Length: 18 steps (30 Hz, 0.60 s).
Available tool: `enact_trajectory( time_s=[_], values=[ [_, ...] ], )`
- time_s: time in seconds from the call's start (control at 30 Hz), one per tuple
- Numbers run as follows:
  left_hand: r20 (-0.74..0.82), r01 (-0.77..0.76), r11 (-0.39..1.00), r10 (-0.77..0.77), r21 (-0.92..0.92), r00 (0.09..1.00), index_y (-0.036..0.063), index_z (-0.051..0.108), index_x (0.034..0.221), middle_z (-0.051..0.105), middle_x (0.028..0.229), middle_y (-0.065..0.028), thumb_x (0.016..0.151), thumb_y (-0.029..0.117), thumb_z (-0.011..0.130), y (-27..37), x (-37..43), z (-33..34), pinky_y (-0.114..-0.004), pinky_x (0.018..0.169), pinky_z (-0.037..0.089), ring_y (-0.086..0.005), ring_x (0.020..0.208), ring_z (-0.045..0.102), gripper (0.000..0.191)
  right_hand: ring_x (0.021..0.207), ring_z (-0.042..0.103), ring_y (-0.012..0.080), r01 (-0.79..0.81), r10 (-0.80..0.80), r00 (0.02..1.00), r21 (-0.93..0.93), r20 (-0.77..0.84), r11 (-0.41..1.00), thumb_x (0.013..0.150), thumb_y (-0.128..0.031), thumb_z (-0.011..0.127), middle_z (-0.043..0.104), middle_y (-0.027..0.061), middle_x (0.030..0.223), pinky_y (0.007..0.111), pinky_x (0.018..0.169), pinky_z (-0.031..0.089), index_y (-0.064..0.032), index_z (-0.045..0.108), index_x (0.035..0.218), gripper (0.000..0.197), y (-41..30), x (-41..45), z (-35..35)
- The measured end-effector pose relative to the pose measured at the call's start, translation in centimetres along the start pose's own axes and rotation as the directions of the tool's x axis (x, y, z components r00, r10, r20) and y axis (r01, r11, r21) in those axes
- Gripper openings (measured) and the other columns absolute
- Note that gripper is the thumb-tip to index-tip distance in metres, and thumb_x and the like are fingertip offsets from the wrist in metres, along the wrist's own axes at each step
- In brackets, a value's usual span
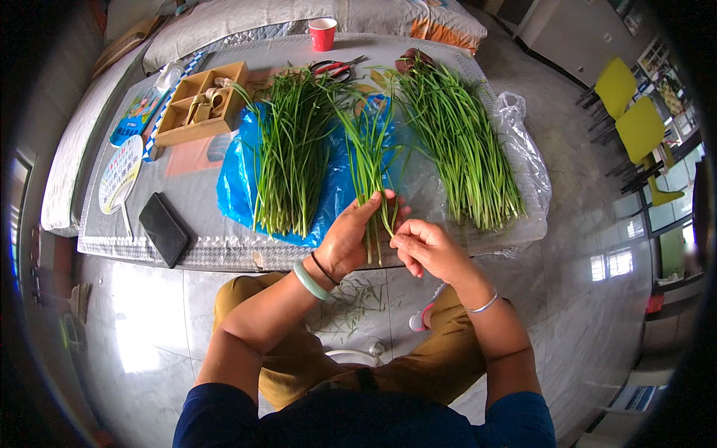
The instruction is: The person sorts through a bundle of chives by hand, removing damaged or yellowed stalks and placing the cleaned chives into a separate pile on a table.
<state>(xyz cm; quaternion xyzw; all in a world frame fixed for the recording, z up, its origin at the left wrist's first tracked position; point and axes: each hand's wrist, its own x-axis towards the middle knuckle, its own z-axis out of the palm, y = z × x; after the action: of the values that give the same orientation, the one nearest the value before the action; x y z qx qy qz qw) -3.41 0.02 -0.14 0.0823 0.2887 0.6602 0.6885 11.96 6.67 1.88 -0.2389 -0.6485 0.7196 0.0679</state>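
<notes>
My left hand [350, 232] is closed around a small bunch of garlic chives [367, 151], leaves pointing away from me and stem ends hanging past the table edge. My right hand [423, 246] pinches the lower stem of one chive at the side of that bunch. Left of it, a large pile of chives [291, 157] lies on a blue plastic bag [238, 185]. Another large pile [465, 151] rests to the right on a clear plastic bag [526, 151]. Cut or torn green scraps [358, 308] are scattered on the floor between my legs.
A black phone [163, 229], a paddle fan [120, 173] and a compartmented wooden box [196, 134] holding tan strips occupy the table's left. Scissors with red-and-black handles [339, 68] and a red paper cup [322, 35] stand farther back. Yellow-green chairs [638, 129] are at far right.
</notes>
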Motion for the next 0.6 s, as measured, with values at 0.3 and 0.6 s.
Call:
enact_trajectory(
  time_s=[0.3, 0.6],
  values=[
    [-0.017, -0.091, 0.989, 0.089, -0.114, 0.996, 0.0085, 0.048, 0.102, 0.037, 0.065, 0.0038, 0.094, 0.022, 0.037, 1.0, 0.6, -0.3, -0.019, 0.043, 0.022, -0.0064, 0.053, 0.029, 0.019, 0.04, 0.042, 0.0082, -0.021, 0.021, 1.0, -0.142, -0.006, 0.99, 0.093, -0.024, 0.042, 0.042, -0.0007, 0.053, 0.022, 0.038, 0.033, -0.0035, 0.047, 0.076, 0.027, 0.7, 0.3, 2.9],
    [-0.028, -0.161, 0.979, 0.158, -0.125, 0.987, 0.0079, 0.047, 0.106, 0.041, 0.068, 0.002, 0.094, 0.023, 0.038, 1.7, 0.7, 0.9, -0.02, 0.046, 0.029, -0.0072, 0.055, 0.033, 0.021, 0.052, 0.047, 0.0058, -0.017, 0.017, 0.999, 0.024, 0.038, 1.0, 0.093, -0.023, 0.041, 0.051, 0.0007, 0.061, 0.018, 0.047, 0.039, -0.0043, 0.048, 0.081, 0.023, -0.6, -0.7, 2.4]
  ],
)
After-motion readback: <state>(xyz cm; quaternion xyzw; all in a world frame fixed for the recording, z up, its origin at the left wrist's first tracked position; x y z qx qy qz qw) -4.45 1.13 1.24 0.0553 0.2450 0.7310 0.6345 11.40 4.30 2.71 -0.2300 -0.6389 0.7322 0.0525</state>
